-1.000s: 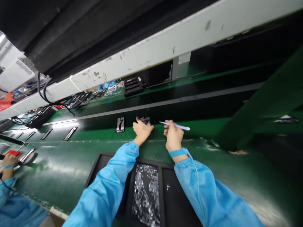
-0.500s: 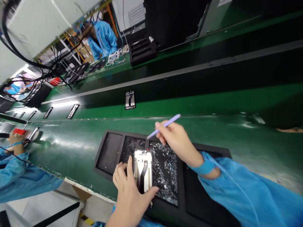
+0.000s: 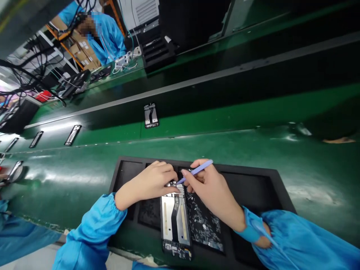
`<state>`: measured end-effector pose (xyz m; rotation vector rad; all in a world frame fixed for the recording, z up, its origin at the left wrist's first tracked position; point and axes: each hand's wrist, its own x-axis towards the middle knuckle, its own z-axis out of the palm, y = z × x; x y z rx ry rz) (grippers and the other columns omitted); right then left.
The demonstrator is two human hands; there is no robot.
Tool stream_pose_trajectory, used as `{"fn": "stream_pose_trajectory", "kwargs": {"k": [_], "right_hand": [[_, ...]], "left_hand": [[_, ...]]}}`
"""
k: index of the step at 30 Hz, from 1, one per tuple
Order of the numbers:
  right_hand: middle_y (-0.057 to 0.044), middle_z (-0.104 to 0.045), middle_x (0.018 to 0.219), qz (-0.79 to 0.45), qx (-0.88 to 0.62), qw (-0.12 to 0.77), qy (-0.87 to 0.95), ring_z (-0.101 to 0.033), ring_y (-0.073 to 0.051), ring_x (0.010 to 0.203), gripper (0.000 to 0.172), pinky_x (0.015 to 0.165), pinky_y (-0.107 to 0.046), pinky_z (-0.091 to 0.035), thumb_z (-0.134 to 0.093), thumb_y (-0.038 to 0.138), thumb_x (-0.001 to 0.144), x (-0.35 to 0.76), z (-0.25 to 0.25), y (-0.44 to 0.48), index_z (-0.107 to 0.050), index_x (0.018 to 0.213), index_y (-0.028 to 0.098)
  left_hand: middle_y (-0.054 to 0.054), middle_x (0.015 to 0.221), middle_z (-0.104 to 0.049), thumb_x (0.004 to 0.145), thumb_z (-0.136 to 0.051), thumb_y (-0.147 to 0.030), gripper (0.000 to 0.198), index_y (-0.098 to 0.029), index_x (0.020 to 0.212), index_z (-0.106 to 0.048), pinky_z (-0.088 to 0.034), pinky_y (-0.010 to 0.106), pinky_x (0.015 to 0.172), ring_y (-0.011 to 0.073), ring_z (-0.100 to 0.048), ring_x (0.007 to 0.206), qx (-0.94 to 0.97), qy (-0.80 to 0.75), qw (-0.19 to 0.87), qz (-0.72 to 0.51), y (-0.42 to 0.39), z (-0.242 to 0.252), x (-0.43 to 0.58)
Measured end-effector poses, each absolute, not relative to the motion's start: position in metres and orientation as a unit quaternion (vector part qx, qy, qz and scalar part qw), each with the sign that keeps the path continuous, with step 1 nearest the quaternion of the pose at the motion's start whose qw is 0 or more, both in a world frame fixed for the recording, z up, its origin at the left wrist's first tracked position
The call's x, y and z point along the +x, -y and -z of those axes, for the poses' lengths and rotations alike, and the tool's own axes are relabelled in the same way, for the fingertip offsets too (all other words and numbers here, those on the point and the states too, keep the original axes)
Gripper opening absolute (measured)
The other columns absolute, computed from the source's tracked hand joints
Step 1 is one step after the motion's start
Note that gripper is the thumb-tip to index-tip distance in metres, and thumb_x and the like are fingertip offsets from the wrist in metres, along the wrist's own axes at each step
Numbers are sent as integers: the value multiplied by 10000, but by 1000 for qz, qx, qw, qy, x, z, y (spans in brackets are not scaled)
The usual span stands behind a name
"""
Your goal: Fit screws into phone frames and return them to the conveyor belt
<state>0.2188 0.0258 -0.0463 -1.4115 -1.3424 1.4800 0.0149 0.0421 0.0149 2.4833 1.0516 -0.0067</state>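
Observation:
A phone frame (image 3: 176, 221) with a silver back plate and a dark ribbon down its middle lies over a black compartmented tray (image 3: 253, 170). My left hand (image 3: 153, 180) is bent over the upper end of the frame, fingers and thumb curled on its top edge; whatever they pinch is too small to make out. Between the thumb and fingers of my right hand (image 3: 209, 187) is a purple tweezers-like tool (image 3: 198, 168), its tip at the frame's top, beside my left fingertips. Many tiny parts (image 3: 206, 225) fill the tray compartment right of the frame.
Another phone frame (image 3: 151, 115) lies on the green line beyond the tray, with several more further left. A black slotted rack (image 3: 157, 54) stands at the back. Across the line is a person in blue (image 3: 108, 35). Cables hang at upper left.
My left hand has moved from the frame's lower sides up to its top end. The tool tip has come down to the frame. The frame sits lower in view, and the view has shifted.

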Motion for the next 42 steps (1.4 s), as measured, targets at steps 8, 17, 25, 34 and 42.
{"fn": "stream_pose_trajectory", "kwargs": {"k": [8, 17, 25, 34, 42], "right_hand": [[19, -697, 608, -609, -551, 320, 472, -689, -197, 505, 463, 502, -299, -569, -704, 614, 850, 218, 48, -28, -414, 935, 262], [66, -650, 564, -612, -539, 425, 393, -588, -146, 421, 540, 405, -248, -491, -757, 539, 821, 226, 27, -43, -449, 1146, 237], [28, -668, 620, -489, -523, 350, 604, -630, -131, 482, 213, 438, -230, -522, -668, 444, 936, 265, 25, -51, -635, 987, 240], [-48, -787, 928, -122, -239, 298, 916, -755, -194, 802, 169, 717, -309, -644, -659, 180, 955, 285, 32, -35, -680, 1121, 203], [-96, -793, 1007, -32, -128, 231, 964, -744, -234, 923, 257, 774, -346, -648, -500, 75, 964, 286, 31, -26, -692, 1112, 164]], "left_hand": [[53, 1005, -655, 1032, -579, -395, 251, -164, 1030, -677, -449, 326, 864, 196, -613, 954, 896, -362, 253, -40, -42, 1, 4], [62, 1025, -661, 1011, -575, -493, 352, -161, 1055, -686, -474, 334, 865, 194, -625, 945, 897, -346, 265, -77, -43, 9, -1], [50, 1000, -640, 1074, -492, -310, 253, -162, 1044, -695, -484, 309, 859, 169, -609, 925, 882, -354, 295, -98, -42, 8, 3], [62, 984, -639, 1070, -491, -224, 216, -137, 1042, -686, -500, 305, 836, 173, -601, 915, 875, -357, 305, -116, -41, 10, 8], [70, 988, -664, 1092, -422, -238, 283, -135, 1076, -686, -527, 328, 822, 182, -626, 914, 897, -359, 227, -117, -41, 16, 9]]}}
